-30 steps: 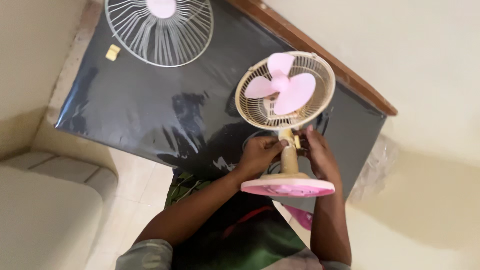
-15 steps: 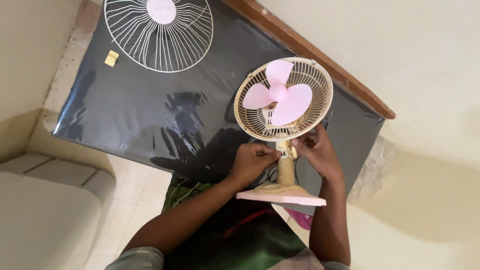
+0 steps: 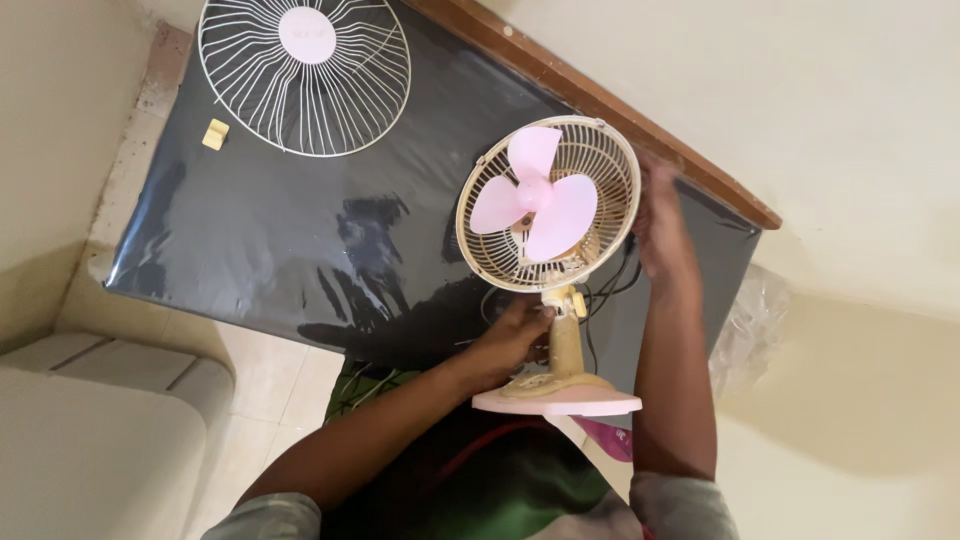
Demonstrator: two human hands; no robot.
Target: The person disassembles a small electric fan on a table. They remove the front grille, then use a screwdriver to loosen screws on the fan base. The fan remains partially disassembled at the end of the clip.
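Both hands are on the small table fan (image 3: pixel 548 230), but at different heights. From my seat I see the left hand (image 3: pixel 510 335) wrapped around the cream neck (image 3: pixel 565 335) just under the head, fingers closed on it and taking the weight. The right hand (image 3: pixel 660 225) sits higher, behind the right edge of the rear guard (image 3: pixel 610 160); it is blurred and half hidden by the guard, so I cannot tell whether its fingers are curled on something or merely resting there.

I read the fan as held in the air in front of the body, above the near edge of the black-covered table (image 3: pixel 300 250). Its long axis runs from the pink base (image 3: pixel 557 400) nearest me, up the neck, to the head with its pink blades (image 3: pixel 530 195) farther out, leaning a little to the left. The blades stand bare, with no front guard over them.

That front guard (image 3: pixel 304 75), a white wire disc with a pale pink centre, lies flat on the table's far left, well apart from both hands, with a small cream clip (image 3: pixel 215 134) just beside it. I judge the left hand to be the nearer of the two.

A dark cord (image 3: pixel 610 285) trails behind the neck.
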